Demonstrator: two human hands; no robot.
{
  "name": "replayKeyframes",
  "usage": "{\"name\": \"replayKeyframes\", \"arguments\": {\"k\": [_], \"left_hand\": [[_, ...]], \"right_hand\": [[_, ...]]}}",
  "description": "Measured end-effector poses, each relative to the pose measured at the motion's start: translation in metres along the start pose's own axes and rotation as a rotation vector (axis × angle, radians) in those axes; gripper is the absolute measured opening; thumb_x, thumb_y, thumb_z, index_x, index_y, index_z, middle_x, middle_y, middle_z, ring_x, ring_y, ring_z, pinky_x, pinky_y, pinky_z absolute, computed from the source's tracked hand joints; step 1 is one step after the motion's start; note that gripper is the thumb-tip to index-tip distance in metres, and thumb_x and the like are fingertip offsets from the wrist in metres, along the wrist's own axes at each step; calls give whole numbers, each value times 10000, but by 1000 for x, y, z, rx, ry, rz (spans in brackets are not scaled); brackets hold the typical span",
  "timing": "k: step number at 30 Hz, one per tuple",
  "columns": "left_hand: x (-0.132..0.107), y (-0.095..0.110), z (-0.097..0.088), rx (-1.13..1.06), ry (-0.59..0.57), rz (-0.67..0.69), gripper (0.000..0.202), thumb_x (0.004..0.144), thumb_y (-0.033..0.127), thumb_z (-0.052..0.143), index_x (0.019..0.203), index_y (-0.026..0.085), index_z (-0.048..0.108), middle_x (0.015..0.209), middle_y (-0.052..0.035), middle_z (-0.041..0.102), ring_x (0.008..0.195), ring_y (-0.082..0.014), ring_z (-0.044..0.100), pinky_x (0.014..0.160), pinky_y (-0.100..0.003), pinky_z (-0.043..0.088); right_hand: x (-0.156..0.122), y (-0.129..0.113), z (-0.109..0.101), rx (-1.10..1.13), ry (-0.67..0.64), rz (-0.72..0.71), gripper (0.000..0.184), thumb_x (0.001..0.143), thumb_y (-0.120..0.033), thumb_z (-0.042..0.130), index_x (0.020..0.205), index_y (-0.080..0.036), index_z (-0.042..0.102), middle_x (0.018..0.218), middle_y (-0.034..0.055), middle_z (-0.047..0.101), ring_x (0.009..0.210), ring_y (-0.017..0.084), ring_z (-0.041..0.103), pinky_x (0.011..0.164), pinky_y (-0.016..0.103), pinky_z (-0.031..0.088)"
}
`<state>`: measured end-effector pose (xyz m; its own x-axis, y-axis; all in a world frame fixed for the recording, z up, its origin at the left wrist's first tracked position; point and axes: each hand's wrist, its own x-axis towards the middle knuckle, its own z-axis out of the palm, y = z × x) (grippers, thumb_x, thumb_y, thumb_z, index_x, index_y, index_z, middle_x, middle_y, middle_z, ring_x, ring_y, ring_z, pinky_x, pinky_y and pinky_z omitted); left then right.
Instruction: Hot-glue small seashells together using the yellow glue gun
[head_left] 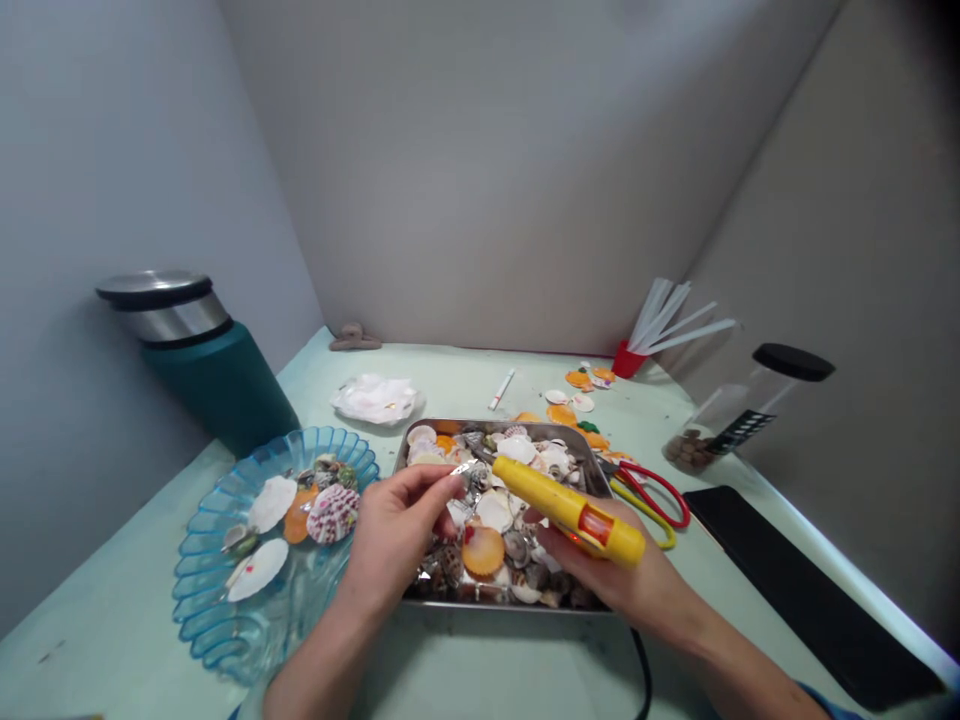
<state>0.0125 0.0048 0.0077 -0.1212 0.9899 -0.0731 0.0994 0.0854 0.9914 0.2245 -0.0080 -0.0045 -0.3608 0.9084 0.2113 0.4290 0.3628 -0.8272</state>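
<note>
Inside the metal tray, seashells

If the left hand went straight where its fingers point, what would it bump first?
Probably the front end of the yellow tool that the right hand holds, just ahead of the left hand; depth is unclear, though.

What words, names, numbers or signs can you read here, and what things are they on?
None can be read for sure.
On the black label of the clear jar: white marks, too blurred to read.
On the white stick: a tiny red mark, too small to tell if it is writing.
On the yellow glue gun: no letters I can make out.
</note>
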Motion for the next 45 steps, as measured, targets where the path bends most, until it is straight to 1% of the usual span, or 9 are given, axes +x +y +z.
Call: {"name": "replayKeyframes", "arguments": {"k": [3,5,11,19,25,31,38,43,45], "left_hand": [[1,-2,0,-30,-10,-7,247,715,382,673,798,150,696,463,33,589,452,-85,514,495,-191,382],[1,-4,0,-43,-16,-5,247,717,384,671,792,150,694,455,33,588,443,-80,500,492,-191,372],[0,-4,0,-42,-1,8,254,708,386,675,794,147,692,444,35,581,441,-87,493,490,-198,363],[0,-5,-1,-70,1,12,247,718,378,673,802,147,689,457,32,585,447,-85,485,529,-208,382],[-2,-3,-1,-50,19,12,252,726,373,670,821,140,689,446,36,576,453,-85,497,508,-193,374],[-2,1,1,-23,52,23,231,715,354,678,790,136,694,443,37,575,441,-80,503,489,-178,382],[-4,-4,1,17,80,104,205,718,340,668,797,153,700,510,24,604,443,-101,528,464,-194,413],[-4,-7,1,104,109,175,179,735,325,650,798,168,706,500,23,601,442,-105,531,467,-194,424],[-4,-8,1,132,120,207,180,737,326,647,806,173,710,551,10,634,451,-106,539,472,-196,431]], "right_hand": [[0,2,1,11,-37,16,166,871,-307,526,779,-174,561,699,7,589,600,137,505,537,246,413],[0,3,1,15,-58,20,169,874,-309,521,781,-174,558,708,5,581,606,134,495,543,244,408],[-1,3,2,42,-66,56,168,862,-316,527,770,-178,556,659,-14,538,572,122,450,514,230,384],[-1,3,2,48,-77,62,177,863,-325,522,751,-191,542,663,-9,521,571,133,451,514,246,375],[0,3,2,39,-95,80,170,863,-308,518,742,-189,525,658,-14,522,560,122,442,501,232,369],[-1,2,2,48,-96,90,157,855,-288,527,738,-182,534,638,-22,509,541,112,432,484,220,356],[0,3,2,60,-87,78,145,844,-289,542,745,-184,561,636,-20,505,539,116,421,477,225,351],[-1,2,2,58,-76,68,135,840,-273,542,751,-179,581,633,-17,507,543,115,416,484,231,356],[-1,2,1,47,-72,61,130,837,-268,544,750,-180,583,636,-16,518,546,117,423,486,232,358]]}}
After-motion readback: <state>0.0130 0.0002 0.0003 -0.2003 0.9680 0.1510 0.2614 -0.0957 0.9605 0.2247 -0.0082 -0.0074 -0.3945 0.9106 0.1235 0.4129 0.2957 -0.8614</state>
